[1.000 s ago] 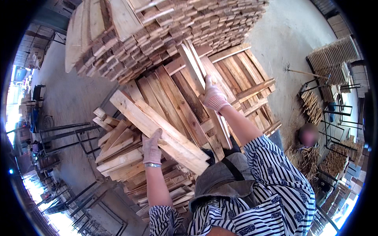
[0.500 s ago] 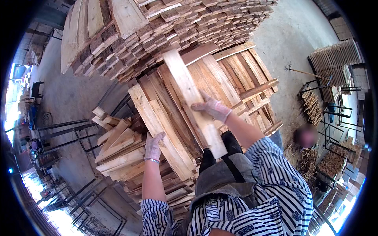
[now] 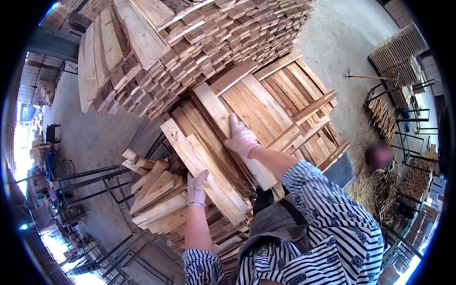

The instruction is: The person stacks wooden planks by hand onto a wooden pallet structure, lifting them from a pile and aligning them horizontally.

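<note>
My right hand [image 3: 241,138], in a pale work glove, is closed around the edges of a light wooden plank [image 3: 213,105]. That plank slants across the middle of a stack of boards, its near end close to my apron. My left hand [image 3: 196,186], also gloved, grips the outer edge of another long plank [image 3: 183,147] at the stack's left side, thumb on top. Its fingers are partly hidden by the wood. Between the two planks lie darker boards [image 3: 202,135]. Wider boards [image 3: 259,109] lie to the right of my right hand.
A tall pile of planks [image 3: 199,52] rises at the far side. Shorter offcuts [image 3: 159,190] lie in a heap at the left, next to dark metal frames [image 3: 90,173]. Crosswise boards [image 3: 313,107] rest on the stack's right part. A person [image 3: 379,154] is at the right.
The plank in my right hand has come down closer to the stack, and its far end has dropped. My left hand still grips the left plank. The whole view has shifted slightly.
</note>
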Tool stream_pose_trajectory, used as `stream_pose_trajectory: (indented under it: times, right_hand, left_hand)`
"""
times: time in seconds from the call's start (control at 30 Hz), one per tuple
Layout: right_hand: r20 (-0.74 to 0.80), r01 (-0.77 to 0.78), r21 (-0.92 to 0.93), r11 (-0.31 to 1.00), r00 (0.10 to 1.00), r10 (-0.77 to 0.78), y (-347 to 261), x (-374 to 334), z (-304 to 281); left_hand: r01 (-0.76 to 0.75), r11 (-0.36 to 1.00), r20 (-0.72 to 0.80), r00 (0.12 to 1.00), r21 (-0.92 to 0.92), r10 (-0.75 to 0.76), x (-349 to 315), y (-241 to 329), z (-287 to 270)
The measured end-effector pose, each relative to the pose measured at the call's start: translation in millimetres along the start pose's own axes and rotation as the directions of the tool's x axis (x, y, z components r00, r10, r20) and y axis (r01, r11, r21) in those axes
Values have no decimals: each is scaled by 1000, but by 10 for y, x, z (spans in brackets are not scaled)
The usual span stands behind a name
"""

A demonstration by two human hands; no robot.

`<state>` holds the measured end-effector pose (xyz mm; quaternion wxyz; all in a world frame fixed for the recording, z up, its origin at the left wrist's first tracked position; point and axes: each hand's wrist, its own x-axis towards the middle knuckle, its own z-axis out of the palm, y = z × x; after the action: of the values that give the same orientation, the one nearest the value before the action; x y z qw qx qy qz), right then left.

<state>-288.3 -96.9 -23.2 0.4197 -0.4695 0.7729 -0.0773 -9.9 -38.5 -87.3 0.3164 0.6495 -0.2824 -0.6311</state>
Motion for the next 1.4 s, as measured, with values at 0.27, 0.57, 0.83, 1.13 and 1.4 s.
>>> stream_pose_trajectory:
  times: [0.27,0.57,0.83,1.13,1.4]
  right_hand:
    - [-185,95,-53,994,977,-103,776,455,395]
    - [-80,263,-7,965,961,-263,411,-240,40]
    - [386,3,446,895,902,-195,467,-890,-606]
    - [35,71,-177,982,997,-66,575,-638,-1156]
    - [-87,-53,-254,966,996,31,836,82,-537]
  left_hand:
    - [-55,998,-56,997,-21,54,-15,-20,229]
    - [75,995,95,993,-65,-69,-298,228,233]
    - [74,969,163,986,-237,-35,-948,533,1515]
    - [-452,876,476,815,167,330,409,-50,1365]
    - [-55,22,52,992,998,114,309,-4,959]
